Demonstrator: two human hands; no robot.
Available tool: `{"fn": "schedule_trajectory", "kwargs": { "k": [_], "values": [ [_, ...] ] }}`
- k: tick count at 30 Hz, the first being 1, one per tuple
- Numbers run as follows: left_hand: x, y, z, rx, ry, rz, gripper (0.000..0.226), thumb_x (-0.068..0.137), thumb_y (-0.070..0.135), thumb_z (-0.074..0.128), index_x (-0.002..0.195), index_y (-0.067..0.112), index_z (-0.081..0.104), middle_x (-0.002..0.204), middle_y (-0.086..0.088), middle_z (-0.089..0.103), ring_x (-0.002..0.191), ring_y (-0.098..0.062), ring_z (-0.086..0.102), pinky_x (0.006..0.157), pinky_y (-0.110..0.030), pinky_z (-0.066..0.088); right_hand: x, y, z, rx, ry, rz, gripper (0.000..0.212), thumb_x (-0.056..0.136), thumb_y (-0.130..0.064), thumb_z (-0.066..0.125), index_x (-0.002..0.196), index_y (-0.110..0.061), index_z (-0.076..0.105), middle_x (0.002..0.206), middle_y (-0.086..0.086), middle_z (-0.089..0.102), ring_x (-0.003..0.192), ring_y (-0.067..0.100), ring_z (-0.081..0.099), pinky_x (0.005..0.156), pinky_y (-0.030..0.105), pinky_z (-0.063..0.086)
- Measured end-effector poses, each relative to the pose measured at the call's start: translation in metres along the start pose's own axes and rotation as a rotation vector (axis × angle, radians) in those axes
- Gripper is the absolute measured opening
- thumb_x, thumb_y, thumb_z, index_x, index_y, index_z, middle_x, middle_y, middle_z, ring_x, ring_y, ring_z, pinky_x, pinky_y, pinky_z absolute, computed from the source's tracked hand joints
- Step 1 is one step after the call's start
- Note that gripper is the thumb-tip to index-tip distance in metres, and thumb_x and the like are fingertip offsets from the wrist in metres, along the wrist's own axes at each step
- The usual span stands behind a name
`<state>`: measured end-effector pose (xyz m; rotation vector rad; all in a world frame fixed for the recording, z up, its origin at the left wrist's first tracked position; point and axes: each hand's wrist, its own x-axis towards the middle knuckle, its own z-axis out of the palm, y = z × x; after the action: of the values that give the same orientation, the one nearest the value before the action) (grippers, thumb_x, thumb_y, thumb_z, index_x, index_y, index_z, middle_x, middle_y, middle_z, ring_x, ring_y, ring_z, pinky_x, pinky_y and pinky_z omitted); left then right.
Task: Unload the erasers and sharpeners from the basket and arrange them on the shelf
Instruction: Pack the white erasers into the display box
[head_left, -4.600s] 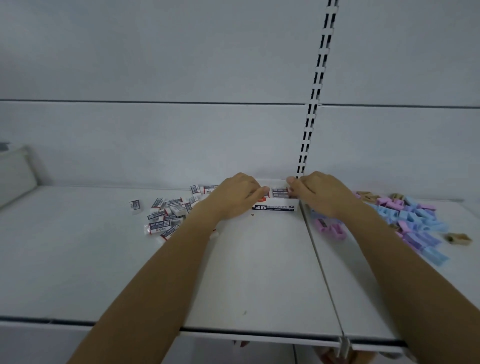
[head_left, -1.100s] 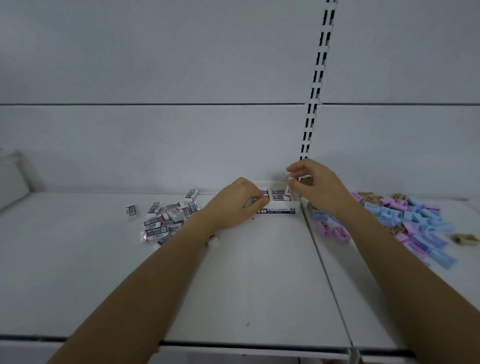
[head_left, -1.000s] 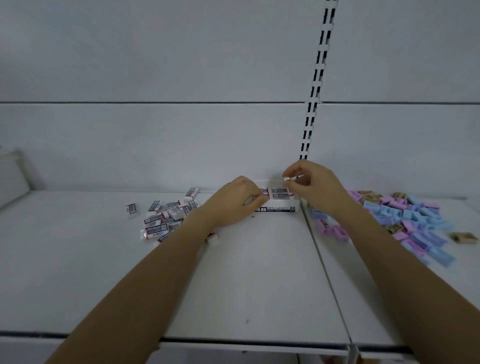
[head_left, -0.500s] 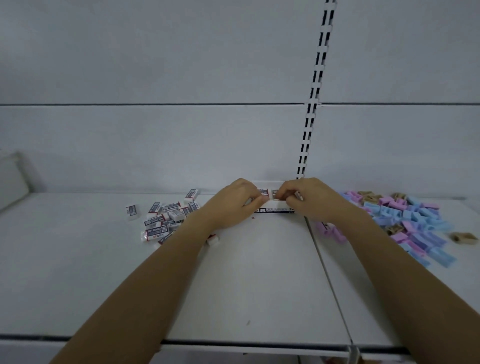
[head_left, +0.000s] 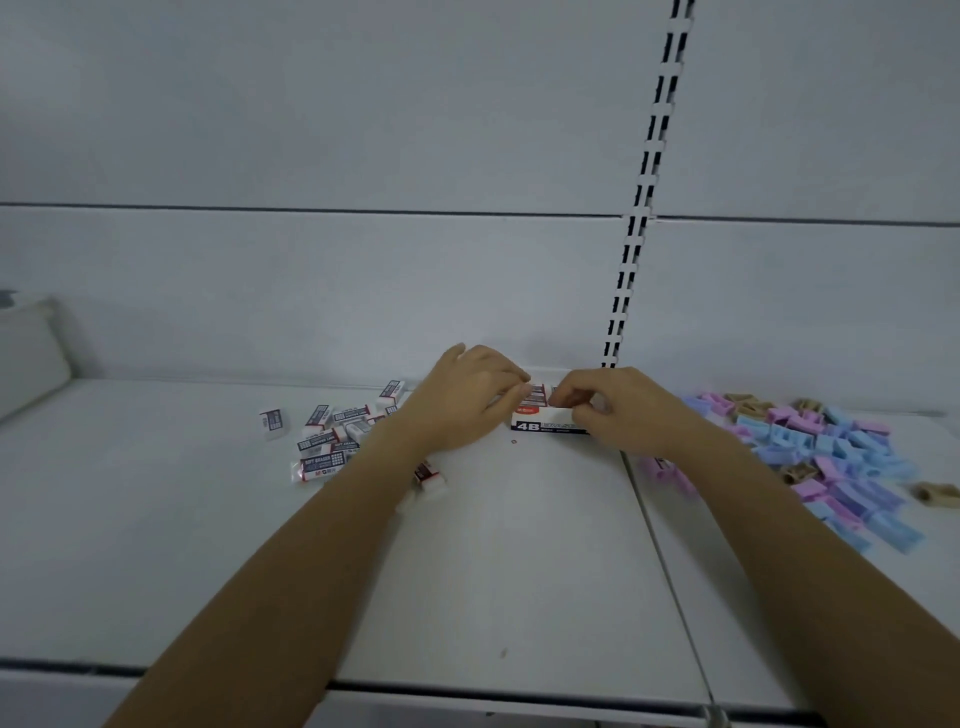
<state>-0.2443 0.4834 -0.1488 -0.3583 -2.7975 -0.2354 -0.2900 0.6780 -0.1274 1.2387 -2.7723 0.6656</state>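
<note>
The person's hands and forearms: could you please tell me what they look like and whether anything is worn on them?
The left forearm and right forearm are bare, with no sleeves in view. The left hand and right hand wear no gloves; no rings, watch or bracelet can be seen.

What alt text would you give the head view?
Two bare hands, left hand and right hand, meet at a small eraser box at the back of a white shelf, touching the packed erasers inside. To the left lie loose erasers; to the right, a pile of pink, blue and tan sharpeners.
</note>
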Motion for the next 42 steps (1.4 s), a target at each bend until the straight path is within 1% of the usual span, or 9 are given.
{"fn": "schedule_trajectory", "kwargs": {
  "k": [9,13,18,21,23,28,35,38,42],
  "values": [
    [-0.006,-0.009,-0.009,0.016,0.022,-0.017,0.063,0.088,0.046,0.014,0.106,0.014,0.066,0.114,-0.002,0.065,0.106,-0.023,0.055,0.089,-0.040,0.042,0.005,-0.002,0.009,-0.108,0.093,-0.098,0.027,0.086,-0.009,0.050,0.110,-0.013,0.062,0.102,0.005,0.066,0.088,0.022,0.059,0.082,0.035,0.045],
    [-0.015,-0.034,-0.021,0.049,0.017,-0.257,0.032,0.097,0.029,0.036,0.109,0.015,0.063,0.116,-0.003,0.061,0.110,-0.024,0.052,0.093,-0.038,0.041,0.007,-0.008,0.019,-0.109,0.269,-0.242,0.032,0.079,-0.017,0.044,0.098,-0.006,0.067,0.090,0.009,0.068,0.076,0.029,0.061,0.073,0.030,0.044],
    [-0.034,-0.054,-0.027,0.009,0.012,-0.524,0.025,0.095,0.020,0.043,0.111,0.016,0.061,0.117,-0.006,0.056,0.109,-0.025,0.053,0.089,-0.038,0.043,0.011,-0.027,0.036,-0.074,0.243,-0.393,0.034,0.075,-0.019,0.040,0.087,-0.009,0.070,0.081,0.003,0.070,0.068,0.023,0.063,0.069,0.027,0.043],
    [-0.039,-0.062,-0.026,-0.025,-0.033,-0.608,0.024,0.093,0.019,0.046,0.111,0.016,0.061,0.121,-0.007,0.055,0.111,-0.026,0.053,0.092,-0.040,0.045,0.017,-0.042,0.044,-0.118,0.167,-0.439,0.039,0.076,-0.023,0.036,0.092,-0.011,0.070,0.094,0.002,0.071,0.083,0.022,0.066,0.082,0.032,0.045],
    [-0.040,-0.064,-0.026,-0.045,-0.066,-0.634,0.023,0.092,0.018,0.048,0.112,0.015,0.060,0.123,-0.008,0.054,0.112,-0.026,0.052,0.094,-0.040,0.044,0.023,-0.051,0.044,-0.185,0.129,-0.412,0.044,0.081,-0.029,0.033,0.107,-0.016,0.066,0.110,-0.002,0.067,0.104,0.021,0.059,0.100,0.037,0.033],
    [-0.043,-0.059,-0.023,-0.079,-0.045,-0.647,0.025,0.093,0.019,0.046,0.116,0.014,0.055,0.121,-0.008,0.057,0.112,-0.026,0.051,0.092,-0.037,0.044,0.027,-0.062,0.052,-0.282,-0.018,-0.327,0.038,0.093,-0.019,0.039,0.129,-0.025,0.050,0.135,-0.009,0.050,0.128,0.014,0.038,0.113,0.034,0.003],
    [-0.038,-0.044,-0.026,-0.219,-0.088,-0.464,0.034,0.088,0.014,0.055,0.122,0.010,0.057,0.116,-0.006,0.061,0.106,-0.018,0.055,0.087,-0.023,0.040,0.020,-0.068,0.057,-0.174,0.109,-0.336,0.015,0.089,-0.028,0.054,0.093,-0.016,0.063,0.098,-0.005,0.065,0.097,0.014,0.056,0.098,0.023,0.020],
    [-0.036,-0.041,-0.030,-0.229,-0.142,-0.414,0.030,0.086,0.013,0.057,0.114,0.009,0.063,0.097,-0.001,0.060,0.088,-0.011,0.052,0.074,-0.016,0.037,0.013,-0.068,0.060,-0.084,0.125,-0.352,0.012,0.086,-0.023,0.059,0.094,-0.015,0.063,0.096,-0.004,0.065,0.091,0.015,0.058,0.079,0.021,0.024],
    [-0.038,-0.042,-0.031,-0.288,-0.025,-0.420,0.014,0.083,0.010,0.059,0.097,0.012,0.062,0.090,0.001,0.056,0.075,-0.009,0.050,0.058,-0.006,0.035,0.015,-0.066,0.058,-0.086,0.187,-0.329,0.016,0.084,-0.019,0.057,0.100,-0.018,0.063,0.098,-0.006,0.068,0.090,0.015,0.060,0.086,0.025,0.026]
  ]
}}
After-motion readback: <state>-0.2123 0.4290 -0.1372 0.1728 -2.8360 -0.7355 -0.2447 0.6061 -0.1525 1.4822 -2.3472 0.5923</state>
